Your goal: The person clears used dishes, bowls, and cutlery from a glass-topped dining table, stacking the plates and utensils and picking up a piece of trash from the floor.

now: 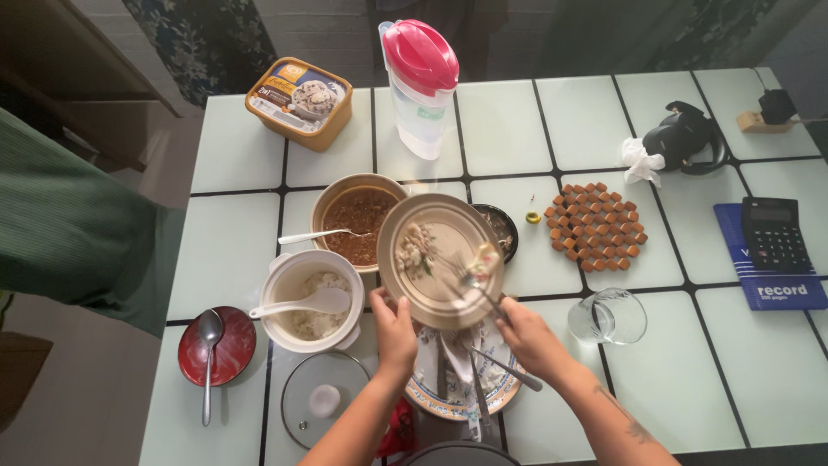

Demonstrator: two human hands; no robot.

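Note:
My left hand grips the near rim of a beige plate and holds it tilted, its face toward me. Scraps of food cling to the plate. My right hand holds a metal fork whose tip rests on the plate's face. Under both hands lies a patterned plate with more cutlery on it.
A bowl of brown stew with a spoon, a white rice pot with a ladle, a small red bowl with a spoon, a glass lid, a red-lidded jug, a tub, a wooden trivet, a glass and a calculator.

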